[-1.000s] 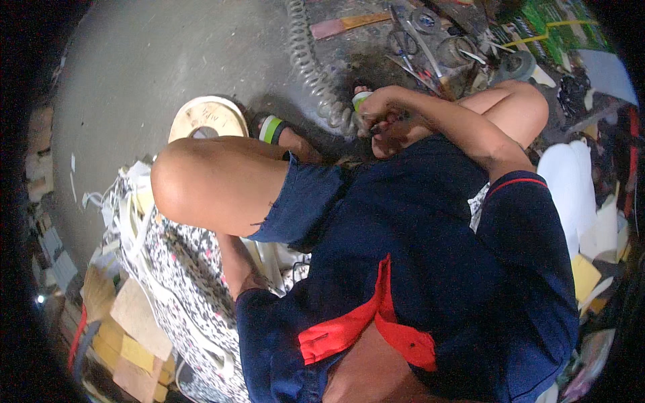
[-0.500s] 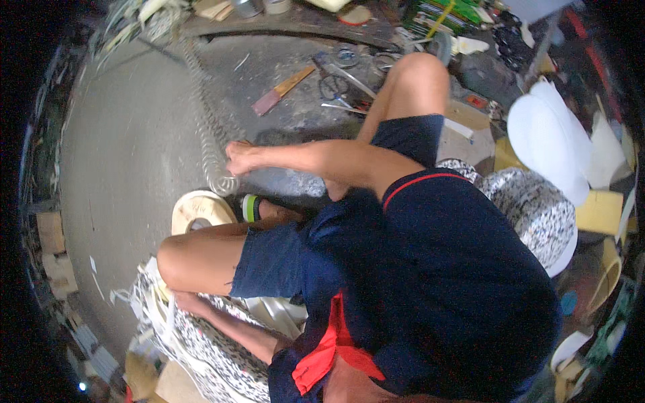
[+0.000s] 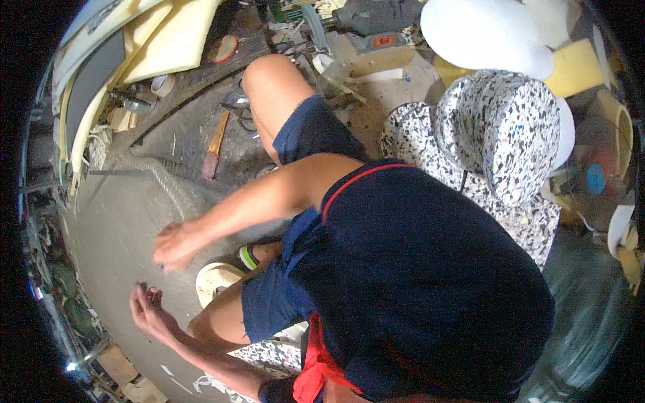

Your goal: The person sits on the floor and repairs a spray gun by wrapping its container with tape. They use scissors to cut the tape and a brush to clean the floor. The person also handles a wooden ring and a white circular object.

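Observation:
I squat on a grey concrete floor (image 3: 114, 228), in a navy shirt and shorts. My right hand (image 3: 173, 247) reaches out low over the floor with its fingers curled under; it is blurred and I see nothing in it. Lower down, my left hand (image 3: 146, 307) hovers just above the floor, palm showing, fingers loosely curled and apart, with nothing visible in it. Between the hands and my knee lies a round cream disc (image 3: 213, 279), beside my foot in a green-strapped sandal (image 3: 248, 256). A pale braided strip (image 3: 168, 185) runs along the floor just beyond my right hand.
A wooden-handled tool (image 3: 215, 144) and scissors (image 3: 238, 107) lie on the floor near my far knee. Speckled foam cushions (image 3: 504, 127) stand at the right, a white cushion (image 3: 484, 30) behind them, yellow foam sheets (image 3: 175, 40) at the top left, a fan (image 3: 594, 178) at the far right.
My view has swung round, so the floor now lies to the left. My right hand has moved from the braided strip toward the cream disc, and my left hand has come into view.

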`<move>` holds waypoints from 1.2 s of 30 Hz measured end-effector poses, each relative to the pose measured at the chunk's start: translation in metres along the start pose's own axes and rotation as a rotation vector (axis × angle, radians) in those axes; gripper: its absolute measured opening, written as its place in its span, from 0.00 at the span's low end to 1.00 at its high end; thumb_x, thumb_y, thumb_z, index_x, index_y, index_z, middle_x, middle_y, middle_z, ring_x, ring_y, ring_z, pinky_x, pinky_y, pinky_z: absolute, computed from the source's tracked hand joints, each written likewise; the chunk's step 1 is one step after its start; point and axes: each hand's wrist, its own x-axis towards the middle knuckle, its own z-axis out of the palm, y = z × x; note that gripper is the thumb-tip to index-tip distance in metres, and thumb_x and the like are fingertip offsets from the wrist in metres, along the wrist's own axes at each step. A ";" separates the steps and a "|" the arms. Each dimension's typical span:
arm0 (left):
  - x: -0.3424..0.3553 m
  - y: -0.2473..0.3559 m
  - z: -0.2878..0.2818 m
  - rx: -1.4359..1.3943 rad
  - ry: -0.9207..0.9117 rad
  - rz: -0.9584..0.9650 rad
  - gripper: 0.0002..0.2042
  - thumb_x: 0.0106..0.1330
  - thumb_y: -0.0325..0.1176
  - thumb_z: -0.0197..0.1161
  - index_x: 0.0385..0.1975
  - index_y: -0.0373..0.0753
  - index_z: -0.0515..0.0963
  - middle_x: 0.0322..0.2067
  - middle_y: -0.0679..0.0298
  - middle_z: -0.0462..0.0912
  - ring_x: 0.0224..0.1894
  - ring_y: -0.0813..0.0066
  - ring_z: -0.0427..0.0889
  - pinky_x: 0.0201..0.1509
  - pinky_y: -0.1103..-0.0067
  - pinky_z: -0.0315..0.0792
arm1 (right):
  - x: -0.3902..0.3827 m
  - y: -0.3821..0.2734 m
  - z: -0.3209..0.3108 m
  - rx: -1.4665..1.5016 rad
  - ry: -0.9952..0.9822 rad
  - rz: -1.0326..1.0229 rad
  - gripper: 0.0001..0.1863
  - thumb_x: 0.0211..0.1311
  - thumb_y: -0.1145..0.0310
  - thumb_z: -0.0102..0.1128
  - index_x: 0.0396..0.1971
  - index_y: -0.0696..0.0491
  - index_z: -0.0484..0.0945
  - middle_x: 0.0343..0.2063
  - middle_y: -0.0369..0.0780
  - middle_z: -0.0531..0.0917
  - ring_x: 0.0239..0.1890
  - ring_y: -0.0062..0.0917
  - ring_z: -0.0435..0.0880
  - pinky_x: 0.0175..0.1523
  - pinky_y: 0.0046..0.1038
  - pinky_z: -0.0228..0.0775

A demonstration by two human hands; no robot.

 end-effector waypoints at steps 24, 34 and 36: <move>0.047 -0.058 0.036 -0.376 -0.302 -0.383 0.29 0.75 0.50 0.40 0.65 0.33 0.61 0.63 0.49 0.65 0.65 0.60 0.66 0.68 0.66 0.61 | 0.070 -0.008 0.011 0.326 0.171 0.457 0.08 0.42 0.69 0.64 0.20 0.60 0.82 0.21 0.50 0.83 0.30 0.39 0.85 0.38 0.40 0.77; 0.041 -0.064 0.070 0.675 -0.183 0.053 0.25 0.73 0.48 0.39 0.33 0.33 0.78 0.29 0.45 0.80 0.34 0.48 0.80 0.41 0.59 0.71 | 0.093 0.072 0.035 0.278 0.291 0.295 0.14 0.58 0.65 0.55 0.19 0.58 0.80 0.16 0.48 0.81 0.18 0.34 0.84 0.22 0.33 0.75; 0.046 -0.060 0.081 0.627 -0.181 0.107 0.23 0.73 0.45 0.40 0.33 0.35 0.79 0.34 0.44 0.82 0.37 0.42 0.81 0.44 0.55 0.73 | 0.095 0.085 0.039 0.640 0.303 0.333 0.13 0.58 0.66 0.57 0.16 0.56 0.77 0.13 0.41 0.78 0.16 0.31 0.79 0.19 0.32 0.69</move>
